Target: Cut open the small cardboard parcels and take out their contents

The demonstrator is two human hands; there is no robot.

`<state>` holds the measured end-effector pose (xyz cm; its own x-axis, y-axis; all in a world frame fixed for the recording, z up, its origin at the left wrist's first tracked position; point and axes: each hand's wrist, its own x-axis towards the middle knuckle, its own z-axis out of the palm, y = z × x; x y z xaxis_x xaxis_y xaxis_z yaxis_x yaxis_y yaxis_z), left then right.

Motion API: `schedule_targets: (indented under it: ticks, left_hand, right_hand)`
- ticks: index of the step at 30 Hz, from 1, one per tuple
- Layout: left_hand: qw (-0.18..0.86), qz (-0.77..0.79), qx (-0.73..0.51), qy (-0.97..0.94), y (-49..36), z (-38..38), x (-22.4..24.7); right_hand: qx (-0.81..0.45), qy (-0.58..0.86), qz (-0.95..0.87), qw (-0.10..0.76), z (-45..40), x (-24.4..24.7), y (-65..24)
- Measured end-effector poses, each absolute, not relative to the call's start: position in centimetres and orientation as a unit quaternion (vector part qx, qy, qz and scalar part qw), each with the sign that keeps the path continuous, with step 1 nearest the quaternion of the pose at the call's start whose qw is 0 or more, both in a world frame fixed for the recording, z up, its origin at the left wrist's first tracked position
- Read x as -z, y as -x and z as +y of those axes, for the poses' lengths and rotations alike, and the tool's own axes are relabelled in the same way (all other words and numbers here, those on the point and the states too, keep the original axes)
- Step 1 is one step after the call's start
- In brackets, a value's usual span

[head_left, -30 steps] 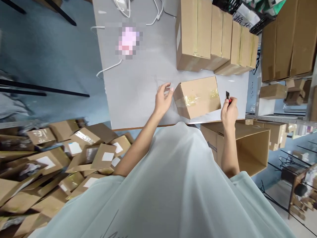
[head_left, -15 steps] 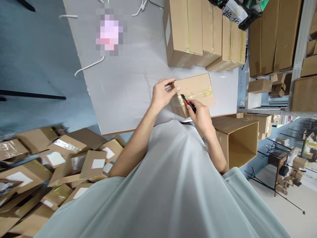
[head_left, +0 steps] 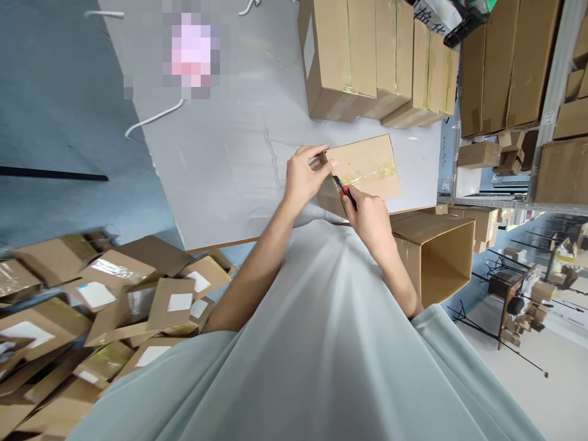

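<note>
Closest to me the grey-green shirt [head_left: 321,337] fills the bottom of the view, its front reaching up to the edge of the table [head_left: 220,153]. Past it I have the right hand [head_left: 371,222] closed around the knife [head_left: 348,195], dark with a red part, its tip pointing up and left at the left end of the box [head_left: 362,162]. The box lies on the table near its front edge, just beyond the right hand and to the right of the left hand [head_left: 303,174]. I have the left hand clamped on the box's far left corner, thumb on top, fingers at the edge. I cannot tell whether the blade is in the tape [head_left: 383,170]; the tip is small against the edge, and the handle is mostly inside the fist. The box's near side is partly behind the right hand. An open carton [head_left: 427,226] stands right of the table, its left part cut off by the forearm. Farther off, a row of cartons [head_left: 349,49] runs out of the top of the frame, and a pixelated pink patch [head_left: 190,52] on the table is unreadable.
</note>
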<state>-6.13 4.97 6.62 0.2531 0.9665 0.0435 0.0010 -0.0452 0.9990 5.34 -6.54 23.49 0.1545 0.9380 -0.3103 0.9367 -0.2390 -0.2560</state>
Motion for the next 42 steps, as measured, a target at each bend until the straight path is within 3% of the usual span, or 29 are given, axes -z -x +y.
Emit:
schedule_targets:
  ticks: [5,10,20,25,31,37,42]
  left_hand:
    - [0.55,0.435,-0.427,-0.57,6.2,4.7,-7.2]
    - [0.537,0.453,-0.433,-0.565,5.9,4.3,-7.5]
    - [0.525,0.46,-0.432,-0.571,6.1,3.3,-7.6]
    - [0.524,0.459,-0.435,-0.57,6.0,3.4,-7.6]
    - [0.514,0.463,-0.441,-0.572,6.0,3.3,-7.7]
    - [0.5,0.484,-0.423,-0.58,6.5,3.5,-7.8]
    - [0.406,0.534,-0.413,-0.616,4.5,2.9,-11.5]
  right_hand:
    - [-0.173,0.785,-0.594,-0.032,-6.6,-22.5,-4.2]
    - [-0.177,0.769,-0.614,0.003,-6.4,-21.7,-4.4]
    - [-0.197,0.782,-0.582,-0.109,-6.4,-23.4,-3.5]
    - [-0.204,0.775,-0.596,-0.04,-7.2,-22.4,-4.5]
    - [-0.234,0.755,-0.599,-0.126,-8.5,-22.6,-4.3]
    - [-0.246,0.758,-0.599,-0.077,-10.0,-24.7,-6.4]
    - [-0.231,0.797,-0.557,0.014,-10.7,-25.6,-13.6]
